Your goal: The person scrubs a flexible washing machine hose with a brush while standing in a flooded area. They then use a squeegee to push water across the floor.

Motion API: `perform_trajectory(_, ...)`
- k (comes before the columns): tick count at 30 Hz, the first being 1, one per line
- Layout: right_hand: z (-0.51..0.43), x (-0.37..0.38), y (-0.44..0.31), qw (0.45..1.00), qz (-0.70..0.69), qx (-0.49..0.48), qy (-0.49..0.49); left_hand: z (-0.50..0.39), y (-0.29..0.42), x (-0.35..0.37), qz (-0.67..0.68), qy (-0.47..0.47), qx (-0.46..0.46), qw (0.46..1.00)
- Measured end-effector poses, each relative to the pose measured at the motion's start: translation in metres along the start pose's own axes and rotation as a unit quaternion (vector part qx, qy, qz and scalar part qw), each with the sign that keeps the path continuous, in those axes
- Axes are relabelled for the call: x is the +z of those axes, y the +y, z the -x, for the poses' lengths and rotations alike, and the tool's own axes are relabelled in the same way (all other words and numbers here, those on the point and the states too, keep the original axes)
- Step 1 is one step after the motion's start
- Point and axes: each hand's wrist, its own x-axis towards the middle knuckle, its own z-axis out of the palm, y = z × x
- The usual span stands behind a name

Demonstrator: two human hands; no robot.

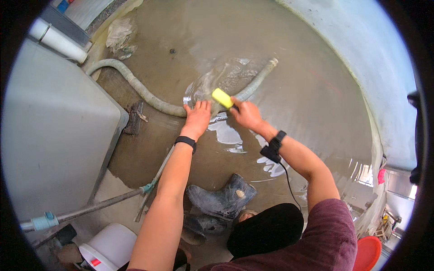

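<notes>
My right hand [245, 113] is closed around the handle of a yellow-headed tool [222, 98], perhaps a brush; its working side is hidden. A grey ribbed hose [144, 93] curves from the left through shallow murky water, and its far end [273, 62] lies up and to the right. Against the hose's middle rests my left hand [198, 117], palm down with spread fingers; whether it grips the hose is not clear. Ripples surround both hands, and the yellow head is just above or against the hose.
A large grey box [61, 125] stands at the left. Nearby are dark rubber boots [222, 198], a white bucket [113, 244] and a metal pole with turquoise fittings [101, 204]. A pale curved wall [366, 44] bounds the water at the right. A red basin [367, 254] is at lower right.
</notes>
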Motion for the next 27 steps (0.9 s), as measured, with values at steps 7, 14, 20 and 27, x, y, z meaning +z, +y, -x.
perform_trajectory(7, -0.04, -0.066, 0.067, 0.967, 0.104, 0.217, 0.077, -0.002, 0.0, 0.0, -0.022, -0.023, 0.003, 0.999)
perform_trajectory(14, 0.019, -0.015, 0.021, 0.995, 0.04, 0.083, 0.037, -0.004, -0.001, 0.003, 0.016, 0.0, 0.004, 1.0)
perform_trajectory(20, 0.007, -0.05, 0.054, 0.978, 0.062, 0.186, 0.072, -0.005, 0.002, -0.007, 0.03, -0.008, -0.011, 0.999)
perform_trajectory(27, 0.004, -0.02, 0.055, 0.974, 0.063, 0.178, 0.127, -0.01, 0.008, -0.02, 0.024, -0.091, -0.016, 0.995)
